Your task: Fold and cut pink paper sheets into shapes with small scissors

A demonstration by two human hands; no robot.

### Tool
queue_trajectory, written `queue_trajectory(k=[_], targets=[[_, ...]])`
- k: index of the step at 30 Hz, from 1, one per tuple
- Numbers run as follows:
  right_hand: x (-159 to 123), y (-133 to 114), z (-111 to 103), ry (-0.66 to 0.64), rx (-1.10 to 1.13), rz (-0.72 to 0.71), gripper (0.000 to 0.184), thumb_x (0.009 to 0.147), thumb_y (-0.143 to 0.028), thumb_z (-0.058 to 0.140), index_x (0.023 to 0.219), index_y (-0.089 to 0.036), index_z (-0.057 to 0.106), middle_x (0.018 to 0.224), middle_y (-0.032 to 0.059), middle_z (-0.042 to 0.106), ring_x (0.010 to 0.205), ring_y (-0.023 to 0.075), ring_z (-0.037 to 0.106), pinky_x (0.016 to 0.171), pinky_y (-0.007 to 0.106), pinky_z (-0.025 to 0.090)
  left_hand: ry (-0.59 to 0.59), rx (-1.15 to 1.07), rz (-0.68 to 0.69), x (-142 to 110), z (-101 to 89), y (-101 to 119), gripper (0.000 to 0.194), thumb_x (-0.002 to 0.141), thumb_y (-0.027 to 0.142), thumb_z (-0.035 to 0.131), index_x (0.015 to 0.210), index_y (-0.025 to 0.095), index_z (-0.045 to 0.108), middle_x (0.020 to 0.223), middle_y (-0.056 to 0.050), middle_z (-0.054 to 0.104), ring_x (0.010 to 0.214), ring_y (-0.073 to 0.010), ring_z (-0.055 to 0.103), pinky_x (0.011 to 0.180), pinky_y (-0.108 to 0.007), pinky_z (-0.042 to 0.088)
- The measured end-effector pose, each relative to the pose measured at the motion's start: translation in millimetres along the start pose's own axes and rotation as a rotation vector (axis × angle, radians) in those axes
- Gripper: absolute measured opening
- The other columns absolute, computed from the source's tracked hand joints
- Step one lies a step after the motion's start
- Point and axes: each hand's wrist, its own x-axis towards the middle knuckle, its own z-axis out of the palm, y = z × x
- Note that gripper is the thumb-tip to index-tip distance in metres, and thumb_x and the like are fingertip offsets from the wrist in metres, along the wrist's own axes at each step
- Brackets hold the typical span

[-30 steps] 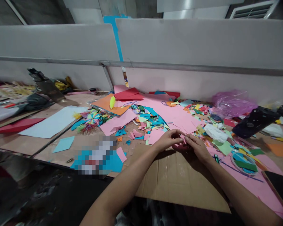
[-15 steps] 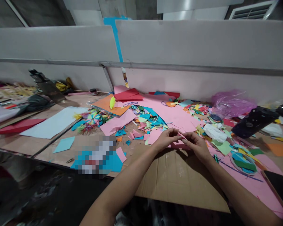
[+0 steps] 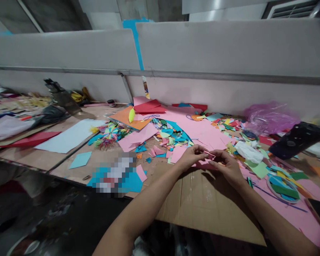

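A small piece of pink paper [image 3: 209, 155] is pinched between my two hands, above the far edge of a brown cardboard sheet [image 3: 202, 202]. My left hand [image 3: 190, 157] grips it from the left with thumb and fingertips. From the right, my right hand [image 3: 227, 166] holds it the same way, closed at thumb and forefinger. The piece looks folded, though the fingers cover part of it. More pink paper [image 3: 178, 153] lies on the table just left of and behind my hands.
Cut paper scraps [image 3: 165, 137] in many colours spread behind my hands. On the right are a round tub of scraps [image 3: 282, 188], a white crumpled tissue [image 3: 248, 150], a dark bottle [image 3: 296, 140] and a purple plastic bag [image 3: 269, 117]. White sheets [image 3: 66, 137] lie at left.
The view has turned slightly left, so the table things appear shifted right. Between my fingers the pink paper shows more, and the right hand has moved slightly apart from the left.
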Motion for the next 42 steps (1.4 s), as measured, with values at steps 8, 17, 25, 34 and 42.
queue_trajectory(k=[8, 17, 25, 34, 42], targets=[[0.1, -3.2, -2.4, 0.053, -0.118, -0.006, 0.032, 0.088, -0.052, 0.060, 0.082, -0.022, 0.069, 0.076, 0.0056, 0.069, 0.068, 0.0210, 0.061, 0.063, 0.033, 0.050, -0.112, 0.118, 0.063, 0.5, 0.4, -6.0, 0.042, 0.075, 0.053, 0.072, 0.090, 0.014, 0.065, 0.082, -0.003, 0.063, 0.074, -0.0136, 0.059, 0.064, -0.025, 0.049], [0.9, -0.2, -0.8, 0.019, -0.160, -0.021, 0.032, 0.085, -0.053, 0.062, 0.081, -0.021, 0.068, 0.074, 0.0036, 0.068, 0.067, 0.0202, 0.060, 0.062, 0.031, 0.046, -0.052, 0.385, 0.209, 1.8, 1.0, -11.2, 0.034, 0.085, 0.049, 0.061, 0.081, 0.016, 0.066, 0.074, 0.000, 0.060, 0.070, -0.0125, 0.053, 0.066, -0.025, 0.040], [12.8, 18.6, -14.2, -0.045, -0.504, -0.106, 0.032, 0.086, -0.048, 0.062, 0.101, -0.021, 0.069, 0.104, 0.0096, 0.070, 0.095, 0.0276, 0.062, 0.083, 0.040, 0.046, 0.370, 0.371, 0.265, 14.7, -26.6, 0.0, 0.028, 0.087, 0.043, 0.056, 0.073, 0.018, 0.053, 0.067, 0.003, 0.051, 0.067, -0.0121, 0.047, 0.065, -0.024, 0.036], [24.3, 54.0, -19.5, -0.138, -0.770, -0.211, 0.047, 0.076, -0.060, 0.068, 0.109, -0.026, 0.071, 0.105, 0.0105, 0.068, 0.100, 0.0326, 0.058, 0.083, 0.043, 0.041, 0.619, 0.714, 0.183, 7.5, -53.4, 24.0, 0.021, 0.092, 0.035, 0.054, 0.079, 0.020, 0.062, 0.074, 0.001, 0.059, 0.072, -0.0150, 0.051, 0.067, -0.024, 0.035], [25.4, 52.9, -16.7, -0.120, -0.782, -0.156, 0.050, 0.074, -0.057, 0.070, 0.110, -0.024, 0.070, 0.109, 0.0107, 0.066, 0.103, 0.0325, 0.056, 0.085, 0.042, 0.041, 0.725, 1.253, 0.068, -26.9, -91.7, 38.6, 0.034, 0.094, 0.028, 0.049, 0.123, 0.021, 0.066, 0.111, -0.013, 0.065, 0.107, -0.0281, 0.056, 0.090, -0.036, 0.038]])
